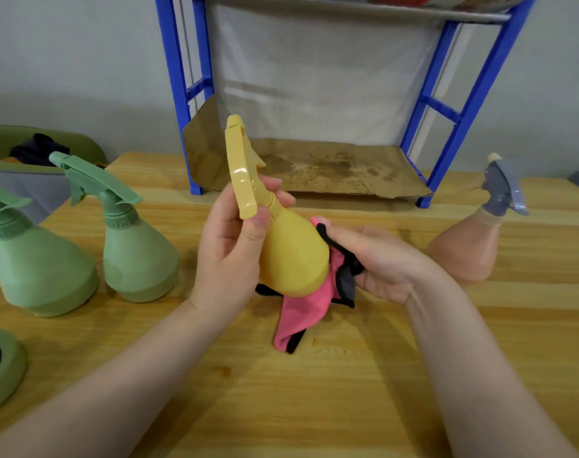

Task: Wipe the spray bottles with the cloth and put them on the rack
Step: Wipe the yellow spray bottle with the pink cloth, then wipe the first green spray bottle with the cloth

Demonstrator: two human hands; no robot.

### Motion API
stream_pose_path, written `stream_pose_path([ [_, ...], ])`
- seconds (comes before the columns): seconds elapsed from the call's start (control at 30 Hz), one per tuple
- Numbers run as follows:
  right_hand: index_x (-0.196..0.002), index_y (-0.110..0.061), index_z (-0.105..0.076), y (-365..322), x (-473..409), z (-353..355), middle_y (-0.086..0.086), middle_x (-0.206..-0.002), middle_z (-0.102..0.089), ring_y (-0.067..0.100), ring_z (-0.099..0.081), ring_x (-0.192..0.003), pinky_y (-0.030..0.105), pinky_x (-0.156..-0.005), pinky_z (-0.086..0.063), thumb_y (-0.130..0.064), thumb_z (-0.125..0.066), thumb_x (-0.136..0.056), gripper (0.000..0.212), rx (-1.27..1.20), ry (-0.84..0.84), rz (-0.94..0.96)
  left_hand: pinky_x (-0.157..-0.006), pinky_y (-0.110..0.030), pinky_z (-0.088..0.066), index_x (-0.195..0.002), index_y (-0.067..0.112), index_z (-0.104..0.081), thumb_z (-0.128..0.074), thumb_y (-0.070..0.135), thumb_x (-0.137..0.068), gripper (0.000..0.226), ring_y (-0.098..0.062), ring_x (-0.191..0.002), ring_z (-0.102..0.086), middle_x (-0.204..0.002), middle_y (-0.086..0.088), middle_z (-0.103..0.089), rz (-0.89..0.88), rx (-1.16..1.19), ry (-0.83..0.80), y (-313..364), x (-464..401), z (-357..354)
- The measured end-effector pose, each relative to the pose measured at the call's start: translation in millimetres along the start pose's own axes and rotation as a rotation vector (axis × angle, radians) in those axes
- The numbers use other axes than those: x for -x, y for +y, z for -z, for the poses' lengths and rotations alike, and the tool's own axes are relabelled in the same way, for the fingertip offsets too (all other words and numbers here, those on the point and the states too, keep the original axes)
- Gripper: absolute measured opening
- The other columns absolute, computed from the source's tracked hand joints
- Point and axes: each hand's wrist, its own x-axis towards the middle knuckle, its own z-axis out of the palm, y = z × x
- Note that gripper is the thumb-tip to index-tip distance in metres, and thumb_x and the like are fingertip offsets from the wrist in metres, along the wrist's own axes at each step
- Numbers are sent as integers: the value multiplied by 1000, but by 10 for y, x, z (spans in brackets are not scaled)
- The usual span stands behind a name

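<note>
At frame center your left hand (230, 249) grips the yellow spray bottle (289, 251) by its neck, fingers curled around it, long axis tilted, nozzle up toward the rack. Your right hand (380, 259) presses the pink cloth (309, 307) against the bottle's lower right side, fingers curled round it. Beyond, the blue rack (446, 107) stands upper center, nearer your left hand's bottle than either green spray bottle (134, 236) left.

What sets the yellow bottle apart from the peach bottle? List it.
The yellow bottle is off the table, tilted, its neck gripped by the left hand; the peach bottle stands alone on the table. The yellow one's sprayer is yellow; the peach one's is grey-blue. The cloth touches only the yellow. Both have the same flared shape.
</note>
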Motion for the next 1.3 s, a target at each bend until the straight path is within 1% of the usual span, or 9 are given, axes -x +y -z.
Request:
stream_pose_path([
  [0.13, -86, -11, -74, 129, 224, 175, 4, -69, -72, 13, -67, -66, 21, -59, -51, -39, -66, -89, 29, 7, 115, 47, -87, -30, -50, -114, 22, -58, -47, 22, -99, 19, -17, -101, -63, -102, 6, -69, 10, -76, -116, 50, 27, -165],
  [0.27, -99, -13, -77, 336, 421, 377, 17, -93, -76, 23, -70, -79, 34, -71, -50, -44, -69, -88, 34, 9, 356, 162, -85, -21, -50, -116, 13, -59, -47, 15, -100, 20, -8, -97, -62, -102, 10, -70, 67, -126, -153, 62, -28, -412],
  [0.4, -95, -22, -74, 477, 683, 665, -2, -85, -74, 12, -68, -80, 30, -71, -53, -41, -67, -90, 21, 127, 679, 271, -84, -19, -49, -116, 12, -61, -47, 12, -102, 20, -5, -98, -62, -105, 9, -71, 148, -169, -136, 38, -193, -655],
  [0.57, -103, -25, -69, 615, 973, 1012, -11, -91, -70, 10, -65, -89, 31, -75, -48, -39, -65, -91, 18, 269, 849, 307, -88, -49, -48, -102, 24, -65, -55, 28, -96, 12, -25, -91, -61, -109, -20, -66, 241, -241, -127, -216, -403, -999],
  [0.63, -107, -24, -66, 678, 1034, 1111, -11, -93, -68, 11, -64, -90, 32, -78, -49, -36, -66, -91, 20, 278, 888, 302, -87, -50, -49, -104, 21, -67, -56, 31, -94, 18, -29, -90, -61, -108, -21, -65, 290, -270, -129, -359, -464, -1142],
  [0.83, -110, -16, -58, 816, 1113, 1290, -8, -91, -62, 18, -61, -90, 35, -82, -47, -28, -64, -93, 21, 274, 921, 294, -70, -34, -44, -102, 20, -67, -56, 28, -97, 15, -15, -79, -57, -96, -17, -67, 322, -334, -176, -728, -639, -1542],
  [1.03, -114, -22, -50, 850, 1141, 1371, -7, -101, -59, 17, -58, -99, 35, -89, -46, -19, -62, -95, 22, 79, 848, 247, -62, -27, -38, -94, 14, -64, -55, 22, -98, 12, -7, -66, -48, -75, 7, -56, 324, -426, -174, -940, -773, -1850],
  [1.17, -119, -27, -50, 841, 1195, 1419, 0, -100, -55, 17, -52, -83, 32, -69, -40, -9, -59, -89, 37, -36, 699, 204, -63, -26, -39, -99, 13, -64, -52, 24, -99, 16, -6, -69, -50, -79, 8, -57, 300, -454, -209, -1038, -797, -1925],
  [1.3, -113, -33, -55, 857, 1245, 1471, -1, -80, -48, 13, -43, -63, 26, -52, -32, -10, -49, -59, 59, -93, 612, 213, -62, -15, -41, -106, 19, -62, -50, 28, -101, 17, 3, -72, -53, -83, 16, -58, 276, -480, -273, -1052, -813, -1893],
])
